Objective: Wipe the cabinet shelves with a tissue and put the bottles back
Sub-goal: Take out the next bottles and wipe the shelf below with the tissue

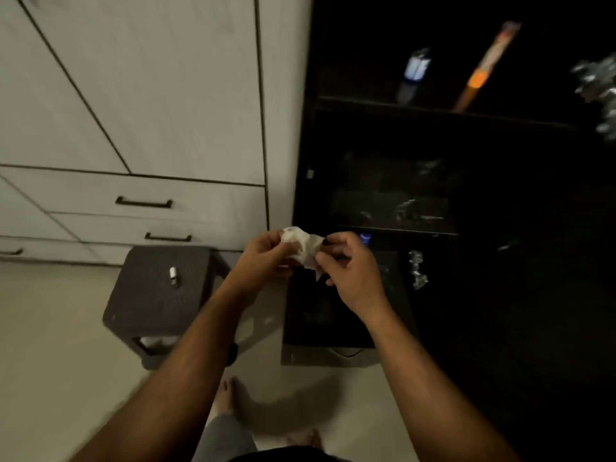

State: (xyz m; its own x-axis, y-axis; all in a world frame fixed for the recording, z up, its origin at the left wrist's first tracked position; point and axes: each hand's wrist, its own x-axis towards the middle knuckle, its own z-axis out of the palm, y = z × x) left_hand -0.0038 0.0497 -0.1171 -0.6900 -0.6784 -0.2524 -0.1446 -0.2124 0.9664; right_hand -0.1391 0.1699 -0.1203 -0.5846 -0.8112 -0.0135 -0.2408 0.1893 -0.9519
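Note:
A crumpled white tissue (302, 245) is held between both hands in front of the dark open cabinet (383, 105). My left hand (265, 258) pinches its left side, and my right hand (350, 268) pinches its right edge. On the upper shelf stand a dark bottle with a pale blue label (413, 76) and a long orange tube (483, 68) leaning to the right. A small white bottle (173, 275) stands on the dark stool (156, 295) to the left. A blue cap (365, 239) shows just behind my right hand.
White cupboards with black drawer handles (144, 202) fill the left wall. Shiny crumpled wrappers (600, 91) sit at the cabinet's right edge, and a clear glinting item (416, 270) lies low inside. The lower shelves are very dark. My bare feet (230, 395) stand on the pale floor.

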